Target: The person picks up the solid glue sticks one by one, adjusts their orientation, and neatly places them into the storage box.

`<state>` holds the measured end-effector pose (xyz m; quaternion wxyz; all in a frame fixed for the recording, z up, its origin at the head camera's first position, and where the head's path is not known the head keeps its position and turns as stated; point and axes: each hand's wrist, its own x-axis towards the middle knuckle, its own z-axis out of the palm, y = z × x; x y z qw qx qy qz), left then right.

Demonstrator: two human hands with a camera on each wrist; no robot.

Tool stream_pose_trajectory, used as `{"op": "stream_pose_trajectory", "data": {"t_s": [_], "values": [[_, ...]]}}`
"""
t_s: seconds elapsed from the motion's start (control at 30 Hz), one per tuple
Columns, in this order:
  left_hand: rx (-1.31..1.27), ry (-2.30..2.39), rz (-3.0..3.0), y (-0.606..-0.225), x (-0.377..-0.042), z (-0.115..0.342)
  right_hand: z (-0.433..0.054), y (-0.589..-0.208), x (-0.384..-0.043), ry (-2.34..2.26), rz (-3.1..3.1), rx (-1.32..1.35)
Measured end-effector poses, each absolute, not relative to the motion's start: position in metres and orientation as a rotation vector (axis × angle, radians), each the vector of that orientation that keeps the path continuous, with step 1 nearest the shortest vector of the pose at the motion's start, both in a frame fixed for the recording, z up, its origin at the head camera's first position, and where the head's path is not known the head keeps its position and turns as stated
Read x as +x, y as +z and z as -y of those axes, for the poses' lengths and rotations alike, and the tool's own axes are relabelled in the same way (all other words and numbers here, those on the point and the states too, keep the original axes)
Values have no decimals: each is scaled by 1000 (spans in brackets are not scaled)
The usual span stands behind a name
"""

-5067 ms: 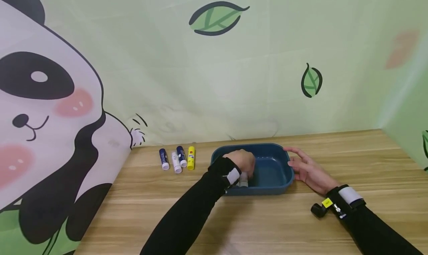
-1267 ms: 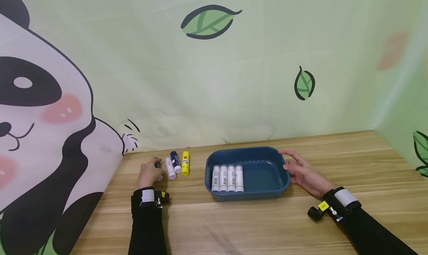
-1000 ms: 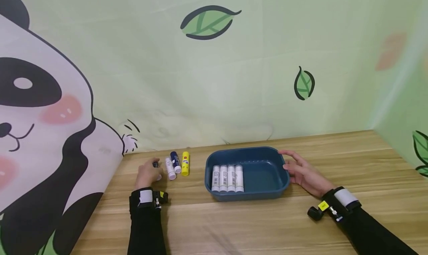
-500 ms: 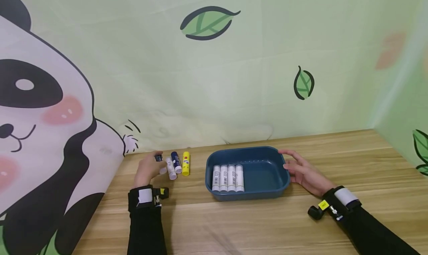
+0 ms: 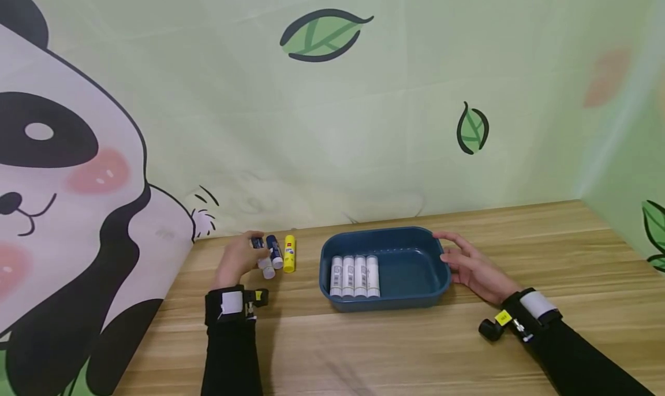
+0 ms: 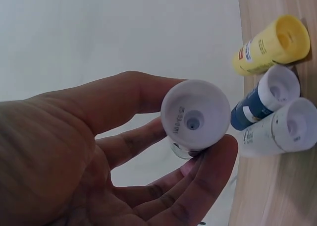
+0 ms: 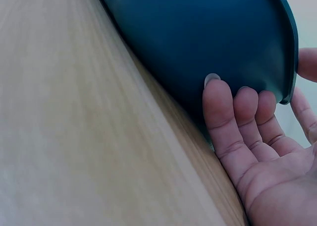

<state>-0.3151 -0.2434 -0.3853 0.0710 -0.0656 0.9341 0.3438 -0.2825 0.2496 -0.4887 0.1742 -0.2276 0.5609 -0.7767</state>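
Observation:
My left hand (image 5: 237, 260) pinches a dark blue glue stick (image 5: 258, 243) between thumb and fingers. Its round white end (image 6: 195, 112) faces the left wrist camera. Just right of that hand lie a white glue stick (image 5: 268, 270), partly covered, another dark blue one (image 5: 275, 252) and a yellow one (image 5: 289, 253). In the dark blue bin (image 5: 410, 303), several white glue sticks (image 5: 354, 276) form a row at the left end. My right hand (image 5: 480, 273) has its fingertips on the outer wall (image 7: 208, 42) of the bin's right end, fingers nearly straight.
The wooden table (image 5: 312, 350) runs back to a pale green cloth backdrop (image 5: 405, 124) printed with leaves and a large panda (image 5: 62, 171). A black camera (image 5: 489, 330) is strapped to the right wrist, another (image 5: 261, 297) to the left.
The left hand has left the bin, where a row of white glue sticks now shows. It has picked up the leftmost dark blue stick and shifted slightly right. The right hand stays at the bin.

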Motion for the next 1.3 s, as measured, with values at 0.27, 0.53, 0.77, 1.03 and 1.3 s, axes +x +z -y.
{"op": "stream_pose_trajectory", "data": {"t_s": [0.27, 0.53, 0.77, 1.03, 1.3], "values": [[-177, 1009, -2833, -385, -315, 235, -248, -486, -282, -2195, -1600, -625], [-121, 947, -2882, -383, -316, 225, -248, -484, -281, -2186, -1627, -613], [-76, 925, -2911, -382, -316, 214, -248, -484, -281, -2185, -1620, -627], [-37, 956, -2886, -378, -313, 206, -247, -486, -281, -2187, -1622, -602], [20, 968, -2869, -373, -311, 196, -248, -485, -281, -2189, -1626, -595]]}}
